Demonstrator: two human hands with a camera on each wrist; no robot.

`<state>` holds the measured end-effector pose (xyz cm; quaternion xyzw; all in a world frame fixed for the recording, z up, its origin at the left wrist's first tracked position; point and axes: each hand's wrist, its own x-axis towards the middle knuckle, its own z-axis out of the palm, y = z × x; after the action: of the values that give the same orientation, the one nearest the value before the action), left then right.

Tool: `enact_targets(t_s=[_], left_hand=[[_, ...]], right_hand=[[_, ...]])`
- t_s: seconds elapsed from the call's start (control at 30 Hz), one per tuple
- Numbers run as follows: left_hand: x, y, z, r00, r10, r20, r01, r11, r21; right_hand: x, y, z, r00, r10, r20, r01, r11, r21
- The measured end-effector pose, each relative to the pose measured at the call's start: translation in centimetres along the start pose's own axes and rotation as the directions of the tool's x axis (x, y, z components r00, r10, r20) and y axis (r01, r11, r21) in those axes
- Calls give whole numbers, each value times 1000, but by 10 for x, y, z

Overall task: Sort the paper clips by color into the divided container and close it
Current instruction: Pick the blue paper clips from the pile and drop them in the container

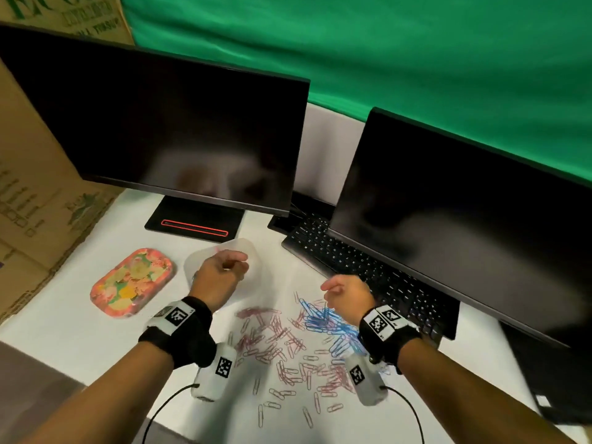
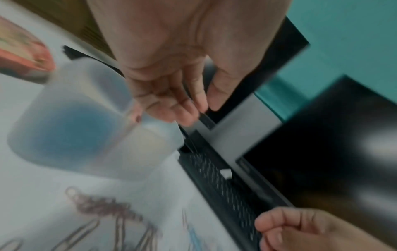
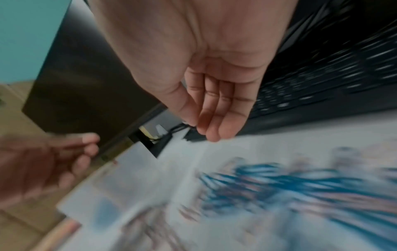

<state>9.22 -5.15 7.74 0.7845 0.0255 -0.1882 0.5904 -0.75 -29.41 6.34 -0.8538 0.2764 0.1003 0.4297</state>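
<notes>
Pink paper clips [image 1: 272,334], blue paper clips [image 1: 323,318] and white paper clips [image 1: 288,398] lie scattered on the white table. A translucent divided container [image 1: 243,248] stands behind them, lid off; in the left wrist view one compartment of the container [image 2: 150,141] shows blue. My left hand [image 1: 237,265] hovers over it with fingers loosely curled [image 2: 199,110], and I see nothing between them. My right hand [image 1: 330,291] hangs above the blue pile with fingers nearly straight [image 3: 201,129] and empty. Both wrist views are blurred.
A floral pink tray [image 1: 131,282] lies left of the container. Two dark monitors [image 1: 179,133] [image 1: 464,219] and a black keyboard [image 1: 352,261] close off the back and right. A cardboard box [image 1: 32,187] stands at the left. The table's front edge runs near my left forearm.
</notes>
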Motion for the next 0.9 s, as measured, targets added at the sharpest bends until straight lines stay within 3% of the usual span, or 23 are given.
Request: enact_targets(t_s=[0.1,0.23,0.3,0.47,0.53,0.7,0.9], left_hand=[[-16,-14,41,971,97,219,-143,968,204],[-27,-38,101,895,144,421,-350,812,467],[-30,-46,123,881,104,461,-382,733,563],[-28,-70,137,887,62,457,-421,515,747],[-28,-76,133,892,62,447,-422,469,776],[-29,-80,127,910,80,407,-396,461,794],[-34,-79,124,920,36,390,-362,463,809]], right_hand=[[-19,59,-8,1000,-3,3,4,951,-308],[-41,105,-3,995,-37,95,73,906,-416],[-48,115,4,986,-66,154,132,872,-471],[-48,115,10,964,-126,232,235,810,-538],[-41,109,8,960,-149,238,260,788,-558],[-28,101,8,932,-208,297,353,707,-613],[-25,101,8,921,-243,303,384,691,-613]])
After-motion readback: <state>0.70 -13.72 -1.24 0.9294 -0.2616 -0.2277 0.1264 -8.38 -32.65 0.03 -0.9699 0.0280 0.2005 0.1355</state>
